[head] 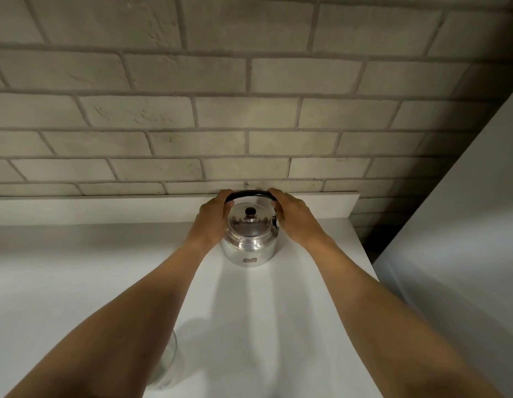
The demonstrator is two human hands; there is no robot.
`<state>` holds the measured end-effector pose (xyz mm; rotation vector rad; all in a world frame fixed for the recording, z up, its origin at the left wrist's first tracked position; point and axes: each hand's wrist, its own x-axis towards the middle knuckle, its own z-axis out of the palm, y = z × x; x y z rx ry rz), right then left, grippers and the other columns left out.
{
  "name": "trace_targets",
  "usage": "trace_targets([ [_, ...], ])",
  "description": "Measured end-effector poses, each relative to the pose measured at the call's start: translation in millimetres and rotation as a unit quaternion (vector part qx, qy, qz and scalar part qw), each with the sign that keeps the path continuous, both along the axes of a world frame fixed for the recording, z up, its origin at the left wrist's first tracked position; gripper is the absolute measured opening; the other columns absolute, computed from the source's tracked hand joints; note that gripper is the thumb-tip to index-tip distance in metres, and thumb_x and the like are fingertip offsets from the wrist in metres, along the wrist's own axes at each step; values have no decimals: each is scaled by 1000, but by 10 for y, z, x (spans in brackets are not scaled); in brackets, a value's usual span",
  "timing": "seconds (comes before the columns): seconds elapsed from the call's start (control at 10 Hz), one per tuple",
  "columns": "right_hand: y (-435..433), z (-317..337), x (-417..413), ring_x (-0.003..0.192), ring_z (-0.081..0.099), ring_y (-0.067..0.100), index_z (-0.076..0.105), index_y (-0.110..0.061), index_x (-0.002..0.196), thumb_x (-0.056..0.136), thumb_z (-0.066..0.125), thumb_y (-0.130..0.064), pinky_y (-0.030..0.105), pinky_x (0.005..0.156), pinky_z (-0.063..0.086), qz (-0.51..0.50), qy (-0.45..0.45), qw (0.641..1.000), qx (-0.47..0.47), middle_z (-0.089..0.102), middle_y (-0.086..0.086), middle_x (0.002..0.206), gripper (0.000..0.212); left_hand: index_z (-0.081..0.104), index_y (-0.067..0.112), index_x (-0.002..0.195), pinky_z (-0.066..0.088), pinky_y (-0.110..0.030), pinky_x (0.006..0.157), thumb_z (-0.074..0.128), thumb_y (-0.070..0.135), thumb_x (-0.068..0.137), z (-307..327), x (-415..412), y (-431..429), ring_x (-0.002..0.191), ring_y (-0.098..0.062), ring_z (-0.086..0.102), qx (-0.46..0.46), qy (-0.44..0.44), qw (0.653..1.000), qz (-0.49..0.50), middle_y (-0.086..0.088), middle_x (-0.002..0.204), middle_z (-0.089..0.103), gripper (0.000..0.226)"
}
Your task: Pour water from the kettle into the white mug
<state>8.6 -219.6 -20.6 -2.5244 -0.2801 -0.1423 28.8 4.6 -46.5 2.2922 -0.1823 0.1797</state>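
kettle: shiny round silver metal kettle (248, 244) with a domed lid, standing upright on the white tabletop (77, 282), close to the low white back ledge (105, 209)
lid knob: small dark round knob (251, 212) at the lid's centre, between the two grips
handle: black arched handle (248, 193) tipped back toward the wall, spanning from one grip to the other
left hand: left hand (212, 218) on the kettle's left side, fingers curled over the left end of the handle, palm against the kettle's shoulder; grip closed on the kettle
right hand: right hand (292, 215) on the kettle's right side, fingers wrapped at the right end of the handle by its hinge; grip closed on the kettle
arms: both bare forearms reach in from the bottom edge and converge on the kettle
spout: cannot tell where it points, not visible from this angle
label: small rectangular mark (249, 260) low on the kettle's near face, below both grips, too blurred to read
glass item: clear glass vessel (166, 360) on the tabletop well nearer the person than the grips, mostly hidden under the left forearm; cannot tell what it is
wall: grey-white brick wall (249, 110) just beyond the grips, behind the ledge
right side: plain white panel (465, 225) well right of the right grip, past the tabletop's edge
white mug: not seen in this view
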Motion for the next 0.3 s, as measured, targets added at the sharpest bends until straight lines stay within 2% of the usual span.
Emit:
trace_targets([
  [0.1, -2, -27, 9, 116, 63, 35, 49, -21, 152, 110, 40, -15, 45, 97, 52, 1, 5, 1000, 7, 67, 13, 131, 43, 53, 26, 139, 40, -13, 72, 46, 27, 110, -15, 22, 11, 100, -24, 65, -1, 10, 1000, -5, 5, 103, 64, 30],
  [0.2, 8, 66, -83, 135, 53, 36, 33, -23, 162, 111, 42, -24, 45, 110, 44, -7, 40, 999, 2, 53, 14, 153, 52, 38, 29, 155, 40, -27, 96, 53, 33, 106, 85, -30, 9, 129, -31, 56, 6, 46, 999, -11, -10, 142, 57, 51],
  [0.3, 26, 152, -186, 145, 43, 31, 22, -22, 165, 110, 44, -32, 42, 115, 40, -35, 11, 999, 13, 38, 9, 165, 61, 28, 35, 159, 35, -31, 100, 58, 42, 102, 261, -119, -33, 141, -29, 45, 23, 24, 999, -10, -6, 158, 40, 64],
])
